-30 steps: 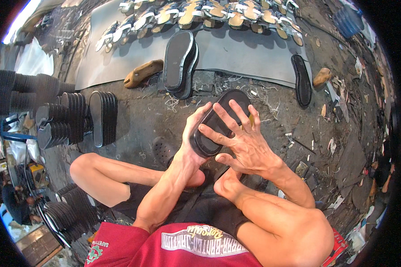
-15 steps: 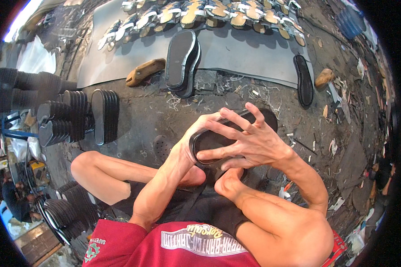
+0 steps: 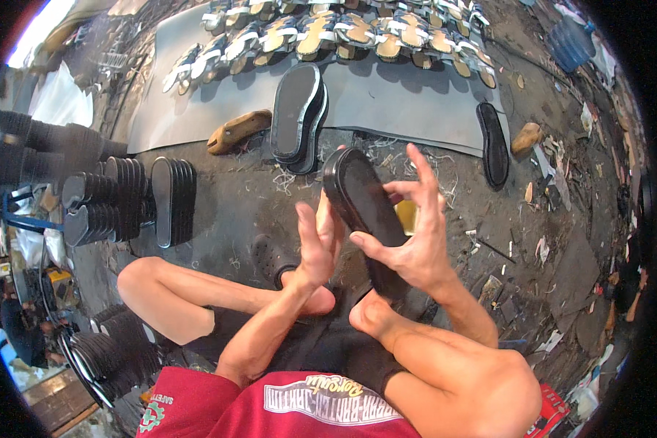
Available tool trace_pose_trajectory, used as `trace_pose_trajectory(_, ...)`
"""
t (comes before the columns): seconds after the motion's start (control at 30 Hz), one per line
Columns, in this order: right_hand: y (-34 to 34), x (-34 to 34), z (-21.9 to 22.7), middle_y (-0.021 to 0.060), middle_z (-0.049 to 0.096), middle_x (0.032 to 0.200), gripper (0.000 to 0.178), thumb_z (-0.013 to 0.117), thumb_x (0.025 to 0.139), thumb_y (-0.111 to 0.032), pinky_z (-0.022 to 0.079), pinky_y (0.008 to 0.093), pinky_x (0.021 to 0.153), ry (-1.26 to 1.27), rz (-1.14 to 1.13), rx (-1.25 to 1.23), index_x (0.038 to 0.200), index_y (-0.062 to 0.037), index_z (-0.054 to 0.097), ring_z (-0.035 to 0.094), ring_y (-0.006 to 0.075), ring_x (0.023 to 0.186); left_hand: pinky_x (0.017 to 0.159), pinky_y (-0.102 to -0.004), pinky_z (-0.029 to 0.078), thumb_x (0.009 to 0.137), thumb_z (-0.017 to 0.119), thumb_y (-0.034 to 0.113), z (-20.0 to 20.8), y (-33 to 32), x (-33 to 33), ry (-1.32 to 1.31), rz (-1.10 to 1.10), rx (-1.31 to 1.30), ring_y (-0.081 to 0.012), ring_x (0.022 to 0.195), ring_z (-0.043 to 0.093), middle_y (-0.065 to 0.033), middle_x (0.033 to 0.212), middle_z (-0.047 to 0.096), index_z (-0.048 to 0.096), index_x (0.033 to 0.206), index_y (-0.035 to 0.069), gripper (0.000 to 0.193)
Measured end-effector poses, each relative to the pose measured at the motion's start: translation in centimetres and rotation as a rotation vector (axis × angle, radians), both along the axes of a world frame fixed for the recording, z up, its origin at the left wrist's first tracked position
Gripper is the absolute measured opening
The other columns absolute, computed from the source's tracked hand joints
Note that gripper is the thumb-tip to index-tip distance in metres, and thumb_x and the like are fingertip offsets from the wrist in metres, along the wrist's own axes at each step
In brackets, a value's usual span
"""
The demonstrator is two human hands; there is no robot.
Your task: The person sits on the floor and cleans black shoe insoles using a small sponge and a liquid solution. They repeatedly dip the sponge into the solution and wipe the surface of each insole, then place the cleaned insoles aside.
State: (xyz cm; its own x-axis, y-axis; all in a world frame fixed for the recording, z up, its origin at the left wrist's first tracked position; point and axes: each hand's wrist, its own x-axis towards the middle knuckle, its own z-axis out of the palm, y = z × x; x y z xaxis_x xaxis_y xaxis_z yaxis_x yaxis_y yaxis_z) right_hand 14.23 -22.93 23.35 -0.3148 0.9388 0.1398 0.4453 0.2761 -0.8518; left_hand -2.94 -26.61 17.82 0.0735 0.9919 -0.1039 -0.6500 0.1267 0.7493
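A thick black shoe sole (image 3: 365,197) stands tilted between my hands, its lower end close to my right foot. My left hand (image 3: 318,244) supports the sole's left side. Its fingers run up behind the edge and are partly hidden, while the thumb sticks up free. On the other side, my right hand (image 3: 416,244) has its thumb laid over the sole's face, with the index finger raised and the other fingers bent at the far edge. Something yellow (image 3: 406,216) shows behind the right hand; its kind cannot be made out.
Rows of sandals (image 3: 317,33) cover a grey sheet (image 3: 219,109) at the back. Paired soles (image 3: 296,109), wooden shoe lasts (image 3: 237,131) and a single black sole (image 3: 493,146) lie ahead. Stacked soles (image 3: 174,201) stand left. A dark clog (image 3: 270,259) lies near my left foot; scraps litter the right.
The sole has turned from lying slantwise under both hands to standing more upright. My right hand has drawn back off its face to the right edge; my left hand has moved slightly lower.
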Motion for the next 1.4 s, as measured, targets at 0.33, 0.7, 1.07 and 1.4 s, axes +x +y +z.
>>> trace_pose_trajectory(0.33, -0.6, -2.6, -0.5, 0.0241, 0.025, 0.176, 0.079, 0.041, 0.107, -0.072, 0.020, 0.0624, 0.123, -0.276, 0.114, 0.201, 0.172, -0.0271, 0.038, 0.029, 0.0468, 0.156, 0.124, -0.0469, 0.043, 0.117, 0.031, 0.058, 3.1, 0.6, 0.6, -0.084, 0.139, 0.054, -0.0240, 0.143, 0.055, -0.0058, 0.165, 0.047, 0.007, 0.177, 0.031, 0.070)
trace_pose_trajectory(0.7, 0.1, -2.7, -1.5, 0.0175, 0.012, 0.183, 0.080, 0.034, 0.110, -0.070, 0.011, 0.0665, 0.127, -0.330, 0.134, 0.175, 0.177, -0.0271, 0.024, 0.017, 0.0463, 0.164, 0.132, -0.0494, 0.030, 0.114, 0.031, 0.047, 3.8, 1.0, 0.9, 0.067, 0.108, 0.059, -0.0317, 0.158, 0.041, -0.0142, 0.175, 0.034, 0.003, 0.177, 0.026, 0.073)
trace_pose_trajectory(1.07, 1.5, -1.7, -2.3, 0.0128, 0.013, 0.183, 0.075, 0.032, 0.111, -0.069, 0.012, 0.0671, 0.127, -0.416, 0.166, 0.197, 0.176, -0.0314, 0.025, 0.016, 0.0439, 0.165, 0.134, -0.0440, 0.028, 0.113, 0.029, 0.041, 4.0, 1.9, -0.1, 0.000, 0.000, -0.057, -0.0287, 0.161, 0.037, -0.0139, 0.178, 0.028, 0.008, 0.178, 0.022, 0.070)
trace_pose_trajectory(1.4, 2.6, -0.5, -1.5, 0.0114, 0.016, 0.183, 0.068, 0.031, 0.112, -0.068, 0.011, 0.0686, 0.127, -0.562, 0.248, 0.267, 0.173, -0.0388, 0.031, 0.018, 0.0432, 0.164, 0.107, -0.0401, 0.059, 0.116, 0.036, 0.037, 2.6, 1.5, -3.2, -0.333, -0.089, -0.352, -0.0266, 0.125, 0.072, -0.0188, 0.150, 0.064, 0.041, 0.165, 0.003, 0.060)
